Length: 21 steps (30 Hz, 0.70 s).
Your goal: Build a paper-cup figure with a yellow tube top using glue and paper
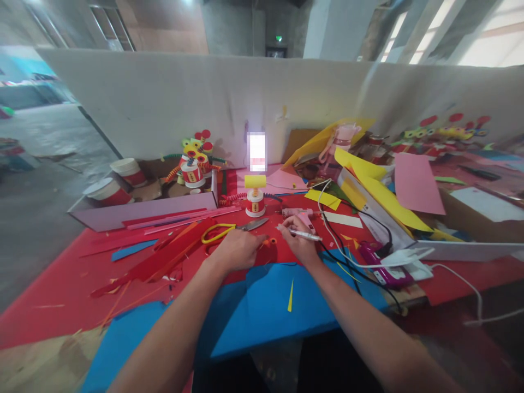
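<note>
My right hand [301,240] is closed around a white and silver pen [306,234], its tip pointing left. My left hand [241,249] has its fingers curled and the fingertips at a small orange paper piece [273,240] with a dark round mark; it seems to pinch the edge of it on the red table covering. Scissors [221,231] with yellow handles lie just behind my left hand. A pink glue gun [298,212] rests behind my right hand. Beyond both hands stands a paper-cup figure [256,203] with a yellow roll on top and coiled paper arms.
A shallow box [143,213] at left holds paper cups and a finished figure [193,164]. Red strips [164,251] lie left. Blue sheets [278,305] cover the front edge. Cables and a purple power strip [385,267] lie right, beside a box with yellow paper [380,191].
</note>
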{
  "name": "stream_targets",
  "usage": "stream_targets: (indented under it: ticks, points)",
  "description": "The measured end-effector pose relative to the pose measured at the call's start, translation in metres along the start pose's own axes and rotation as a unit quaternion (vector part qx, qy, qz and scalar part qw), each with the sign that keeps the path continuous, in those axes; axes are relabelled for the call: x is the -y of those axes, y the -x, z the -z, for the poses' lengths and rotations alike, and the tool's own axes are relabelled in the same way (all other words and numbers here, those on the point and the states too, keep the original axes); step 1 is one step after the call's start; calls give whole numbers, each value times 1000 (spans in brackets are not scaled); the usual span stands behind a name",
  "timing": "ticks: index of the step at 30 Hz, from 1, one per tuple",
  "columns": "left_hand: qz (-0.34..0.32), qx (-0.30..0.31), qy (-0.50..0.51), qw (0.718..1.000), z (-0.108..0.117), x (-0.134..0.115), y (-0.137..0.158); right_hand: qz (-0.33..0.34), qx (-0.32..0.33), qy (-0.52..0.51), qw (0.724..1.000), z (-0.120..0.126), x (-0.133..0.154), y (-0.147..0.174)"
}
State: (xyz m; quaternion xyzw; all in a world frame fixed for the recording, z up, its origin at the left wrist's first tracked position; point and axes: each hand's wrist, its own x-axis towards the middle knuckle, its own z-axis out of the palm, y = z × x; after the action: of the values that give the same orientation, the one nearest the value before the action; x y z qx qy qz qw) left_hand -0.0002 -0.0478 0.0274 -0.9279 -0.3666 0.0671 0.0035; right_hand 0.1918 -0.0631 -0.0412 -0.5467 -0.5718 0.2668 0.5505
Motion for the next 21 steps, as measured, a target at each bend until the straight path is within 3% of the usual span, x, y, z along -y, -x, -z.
stream_targets:
  ticks: [4, 11, 21]
  points:
    - [27, -16, -8, 999, 3, 14, 3, -19, 6, -6, 1000, -7, 2, 3]
    - [0, 19, 46, 999, 0, 33, 7, -20, 24, -65, 997, -24, 2, 2]
    - [-14, 12, 42, 999, -1, 27, 6, -45, 26, -100, 994, -29, 2, 0]
